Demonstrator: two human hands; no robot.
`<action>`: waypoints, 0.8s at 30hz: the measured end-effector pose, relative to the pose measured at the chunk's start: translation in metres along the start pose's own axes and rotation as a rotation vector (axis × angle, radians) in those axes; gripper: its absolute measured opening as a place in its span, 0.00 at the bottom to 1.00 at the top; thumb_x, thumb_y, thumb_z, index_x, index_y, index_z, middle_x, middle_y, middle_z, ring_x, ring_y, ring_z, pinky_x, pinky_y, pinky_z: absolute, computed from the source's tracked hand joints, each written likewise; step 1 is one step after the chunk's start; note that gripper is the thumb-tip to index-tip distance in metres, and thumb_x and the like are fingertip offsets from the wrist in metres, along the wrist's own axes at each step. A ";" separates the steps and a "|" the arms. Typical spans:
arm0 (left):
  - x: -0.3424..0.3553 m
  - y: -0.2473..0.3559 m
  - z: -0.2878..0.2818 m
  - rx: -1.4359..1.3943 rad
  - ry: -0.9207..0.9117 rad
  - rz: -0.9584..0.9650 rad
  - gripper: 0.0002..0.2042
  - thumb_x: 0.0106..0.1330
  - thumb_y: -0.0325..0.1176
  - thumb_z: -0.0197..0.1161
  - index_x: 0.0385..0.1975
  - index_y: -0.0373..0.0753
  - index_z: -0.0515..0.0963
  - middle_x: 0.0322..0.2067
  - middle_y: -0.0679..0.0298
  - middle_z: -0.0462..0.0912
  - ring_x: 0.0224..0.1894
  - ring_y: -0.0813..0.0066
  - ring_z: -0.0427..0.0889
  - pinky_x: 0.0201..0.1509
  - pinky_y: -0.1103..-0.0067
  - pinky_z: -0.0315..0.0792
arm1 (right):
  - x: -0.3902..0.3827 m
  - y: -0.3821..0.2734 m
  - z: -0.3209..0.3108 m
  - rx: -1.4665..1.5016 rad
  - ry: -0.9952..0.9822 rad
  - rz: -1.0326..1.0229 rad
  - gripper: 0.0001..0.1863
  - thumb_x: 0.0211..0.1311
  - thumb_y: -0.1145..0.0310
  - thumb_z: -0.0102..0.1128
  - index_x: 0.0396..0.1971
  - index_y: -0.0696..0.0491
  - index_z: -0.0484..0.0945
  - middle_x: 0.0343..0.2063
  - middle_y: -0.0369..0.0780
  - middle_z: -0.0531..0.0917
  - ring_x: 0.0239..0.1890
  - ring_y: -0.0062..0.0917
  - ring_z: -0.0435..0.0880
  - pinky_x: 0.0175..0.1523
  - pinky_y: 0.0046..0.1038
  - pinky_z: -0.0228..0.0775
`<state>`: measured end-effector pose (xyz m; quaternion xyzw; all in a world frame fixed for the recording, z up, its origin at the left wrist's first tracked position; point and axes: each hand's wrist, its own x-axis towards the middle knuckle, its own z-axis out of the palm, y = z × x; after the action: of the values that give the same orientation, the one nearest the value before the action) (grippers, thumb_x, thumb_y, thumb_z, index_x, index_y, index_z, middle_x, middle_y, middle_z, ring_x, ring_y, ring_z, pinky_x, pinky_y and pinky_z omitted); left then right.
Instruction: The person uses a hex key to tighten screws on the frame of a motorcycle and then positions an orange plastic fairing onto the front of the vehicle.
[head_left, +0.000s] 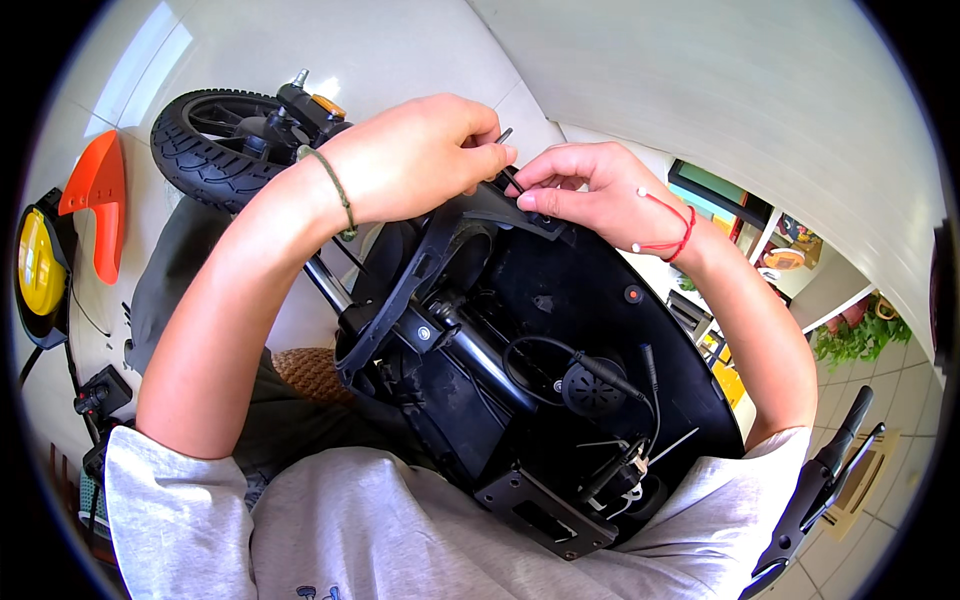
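Both my hands meet over the top edge of a black plastic body shell [590, 270] that belongs to a small scooter-like vehicle. My left hand [415, 160], with a green cord bracelet, is closed in a pinch on a thin black strip [505, 135], whose tip sticks up past the thumb. Beside it, my right hand [590, 190], wearing a red string, pinches a dark thin piece [513, 182] at the shell's corner. Whether both fingertips hold one strip cannot be made out. Inside the shell lie a metal tube [490, 365], loose cables [650, 370] and a round perforated disc [594, 387].
The vehicle's black wheel [215, 150] with an amber reflector [327, 106] lies beyond my left arm. On the floor at left are an orange curved fender [100, 200] and a yellow-and-black part [40, 262]. Shelves [820, 270] and a plant [865, 335] stand at right.
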<state>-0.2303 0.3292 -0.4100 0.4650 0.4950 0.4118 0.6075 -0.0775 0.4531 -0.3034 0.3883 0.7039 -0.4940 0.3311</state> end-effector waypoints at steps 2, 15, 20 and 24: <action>-0.001 0.004 -0.003 0.056 -0.015 -0.019 0.15 0.69 0.39 0.53 0.27 0.32 0.75 0.19 0.66 0.75 0.22 0.82 0.70 0.26 0.81 0.65 | 0.000 -0.002 0.002 -0.017 0.005 0.008 0.10 0.62 0.71 0.61 0.41 0.57 0.81 0.36 0.36 0.84 0.38 0.15 0.79 0.46 0.19 0.72; 0.000 -0.005 -0.007 -0.028 0.019 0.088 0.11 0.66 0.33 0.57 0.35 0.29 0.76 0.20 0.65 0.76 0.24 0.81 0.71 0.29 0.82 0.67 | 0.000 -0.003 0.000 -0.119 0.003 -0.050 0.09 0.62 0.71 0.62 0.40 0.57 0.81 0.33 0.35 0.84 0.36 0.15 0.78 0.43 0.19 0.71; 0.000 -0.008 -0.005 -0.021 0.044 0.093 0.11 0.66 0.33 0.56 0.37 0.29 0.76 0.20 0.64 0.76 0.24 0.81 0.72 0.30 0.82 0.68 | 0.000 -0.008 0.000 -0.192 0.005 -0.061 0.11 0.62 0.69 0.61 0.41 0.58 0.81 0.33 0.39 0.84 0.36 0.19 0.81 0.44 0.21 0.73; 0.000 -0.002 -0.007 -0.012 0.038 0.094 0.11 0.65 0.33 0.56 0.36 0.30 0.76 0.20 0.64 0.76 0.24 0.81 0.72 0.30 0.81 0.68 | 0.000 -0.008 -0.001 -0.220 0.000 -0.073 0.11 0.62 0.69 0.60 0.41 0.59 0.80 0.33 0.41 0.85 0.37 0.22 0.83 0.45 0.22 0.74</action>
<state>-0.2374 0.3297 -0.4121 0.4763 0.4815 0.4517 0.5807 -0.0847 0.4528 -0.2995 0.3241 0.7676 -0.4254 0.3534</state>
